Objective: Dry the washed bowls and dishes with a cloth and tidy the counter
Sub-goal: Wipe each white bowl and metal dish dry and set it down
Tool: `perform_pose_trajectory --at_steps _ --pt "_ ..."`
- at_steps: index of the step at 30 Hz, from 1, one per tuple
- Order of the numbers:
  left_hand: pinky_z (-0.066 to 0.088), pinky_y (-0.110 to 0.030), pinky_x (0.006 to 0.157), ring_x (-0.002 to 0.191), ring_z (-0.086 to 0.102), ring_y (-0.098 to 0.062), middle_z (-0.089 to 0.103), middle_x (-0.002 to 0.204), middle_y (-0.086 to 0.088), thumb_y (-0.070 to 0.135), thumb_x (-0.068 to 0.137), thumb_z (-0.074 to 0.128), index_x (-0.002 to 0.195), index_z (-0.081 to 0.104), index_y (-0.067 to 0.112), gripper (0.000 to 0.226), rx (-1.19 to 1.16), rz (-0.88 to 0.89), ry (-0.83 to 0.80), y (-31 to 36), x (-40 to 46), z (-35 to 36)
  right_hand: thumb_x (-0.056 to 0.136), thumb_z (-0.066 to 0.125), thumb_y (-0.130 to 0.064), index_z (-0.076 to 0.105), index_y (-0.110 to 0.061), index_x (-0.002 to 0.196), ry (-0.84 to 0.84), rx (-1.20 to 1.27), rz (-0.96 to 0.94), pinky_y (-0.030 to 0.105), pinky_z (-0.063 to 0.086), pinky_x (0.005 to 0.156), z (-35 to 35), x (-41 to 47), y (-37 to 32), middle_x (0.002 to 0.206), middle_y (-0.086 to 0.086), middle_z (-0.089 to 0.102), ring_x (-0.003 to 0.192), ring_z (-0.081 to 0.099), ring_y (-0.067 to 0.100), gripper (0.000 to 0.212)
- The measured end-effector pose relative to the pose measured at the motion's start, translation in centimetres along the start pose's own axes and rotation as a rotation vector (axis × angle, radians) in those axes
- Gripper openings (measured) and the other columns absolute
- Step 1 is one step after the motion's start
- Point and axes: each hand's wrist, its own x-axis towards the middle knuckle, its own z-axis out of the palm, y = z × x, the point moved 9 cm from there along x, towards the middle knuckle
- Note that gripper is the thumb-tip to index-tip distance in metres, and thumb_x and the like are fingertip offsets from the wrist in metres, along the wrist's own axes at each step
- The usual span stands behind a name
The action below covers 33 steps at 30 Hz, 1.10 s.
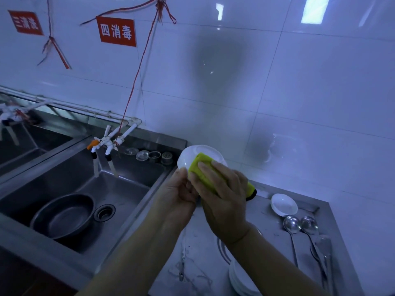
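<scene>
My left hand grips the lower edge of a white dish, thumb curled over the rim, holding it tilted up above the seam between sink and counter. My right hand lies over a yellow cloth, fingers fairly straight and pressing it flat against the dish face. The cloth's far end, trimmed in black, sticks out past my right wrist toward the counter.

Counter, steel, to my right: one small white bowl sits near the back edge, upright. Just in front of it, two metal ladles lie side by side, bowls toward the wall, handles running toward me. More cutlery lies beside their handles; too dim to sort. A stack of white plates sits at the near edge, partly hidden under my right forearm.

Sink to my left: a metal basin rests in it, beside the drain. Two taps hang over the back of the sink, one with an orange handle. Several small strainer parts sit on the back ledge. A red cord runs from the taps up the tiled wall, past a red sign.
</scene>
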Motion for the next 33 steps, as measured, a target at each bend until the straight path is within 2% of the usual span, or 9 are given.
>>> perform_pose_trajectory --at_steps 3,7,12,15,19,23,26,28,33 --pt "0.059 -0.031 0.056 0.077 0.069 -0.023 0.068 0.09 -0.02 0.016 0.096 0.043 0.113 0.054 -0.008 0.031 -0.051 -0.047 0.023 -0.8 0.1 -0.2 0.091 0.067 -0.018 0.062 -0.023 0.122 0.012 -0.039 -0.047 0.042 0.044 0.092 -0.1 -1.4 0.4 0.132 0.0 0.054 0.123 0.046 0.024 0.032" --pt "0.047 -0.043 0.093 0.101 0.063 -0.029 0.066 0.108 -0.022 0.014 0.096 0.042 0.114 0.057 -0.004 0.028 -0.105 -0.019 0.037 -1.3 0.3 -0.3 0.096 0.055 -0.018 0.062 -0.012 0.119 0.068 0.163 0.191 0.044 0.045 0.096 -0.9 -2.5 3.3 0.129 0.011 0.052 0.119 0.045 0.032 0.024" --pt "0.048 -0.046 0.079 0.112 0.057 -0.031 0.061 0.123 -0.02 0.017 0.098 0.039 0.125 0.054 0.003 0.034 -0.076 -0.054 -0.001 -2.1 0.4 -0.4 0.095 0.046 -0.001 0.063 -0.009 0.119 0.081 0.627 0.73 0.027 0.04 0.101 0.2 -3.7 8.3 0.126 0.008 0.056 0.12 0.051 0.017 0.03" --pt "0.053 -0.041 0.077 0.112 0.059 -0.028 0.062 0.124 -0.016 0.017 0.095 0.04 0.127 0.053 0.004 0.037 0.074 -0.021 -0.054 -1.9 0.3 -0.5 0.096 0.044 0.007 0.063 -0.011 0.118 0.006 0.759 0.881 0.015 0.04 0.096 0.7 -3.7 10.0 0.12 0.002 0.06 0.114 0.055 0.005 0.034" --pt "0.05 -0.034 0.082 0.108 0.059 -0.024 0.064 0.118 -0.013 0.014 0.1 0.032 0.122 0.052 0.002 0.032 0.295 0.119 -0.093 -0.6 0.3 -0.2 0.097 0.045 0.001 0.064 -0.022 0.115 -0.134 0.749 0.907 0.011 0.041 0.089 1.3 -2.9 11.0 0.116 -0.004 0.063 0.107 0.056 0.0 0.035" --pt "0.051 -0.027 0.066 0.076 0.062 -0.017 0.068 0.082 -0.006 0.007 0.098 0.032 0.091 0.056 0.007 0.025 0.614 0.23 -0.124 0.6 0.3 0.6 0.092 0.044 -0.007 0.067 -0.022 0.113 -0.21 0.678 0.8 0.017 0.043 0.09 1.1 -1.5 11.4 0.111 -0.002 0.065 0.105 0.058 0.006 0.035" --pt "0.042 -0.026 0.062 0.068 0.054 -0.014 0.062 0.075 -0.004 0.006 0.097 0.033 0.084 0.056 0.008 0.026 0.868 0.289 -0.143 0.7 0.3 1.1 0.091 0.046 -0.01 0.069 -0.018 0.114 -0.32 0.546 0.671 0.031 0.045 0.092 1.0 -0.5 10.7 0.112 -0.002 0.065 0.107 0.057 0.02 0.034" --pt "0.044 -0.017 0.055 0.061 0.055 -0.006 0.062 0.066 0.004 0.004 0.098 0.034 0.082 0.056 0.01 0.028 0.987 0.304 -0.184 0.0 0.5 1.6 0.09 0.047 -0.009 0.069 -0.015 0.115 -0.383 0.444 0.562 0.028 0.043 0.093 0.8 -0.1 9.9 0.115 0.001 0.065 0.106 0.054 0.021 0.034" --pt "0.041 -0.025 0.062 0.074 0.052 -0.016 0.057 0.086 -0.008 0.006 0.098 0.036 0.088 0.059 0.014 0.026 1.049 0.228 -0.208 -2.6 1.9 1.4 0.091 0.048 -0.006 0.07 -0.015 0.113 -0.399 0.397 0.589 0.021 0.041 0.092 -0.8 -2.1 11.7 0.112 0.0 0.065 0.103 0.054 0.019 0.032"
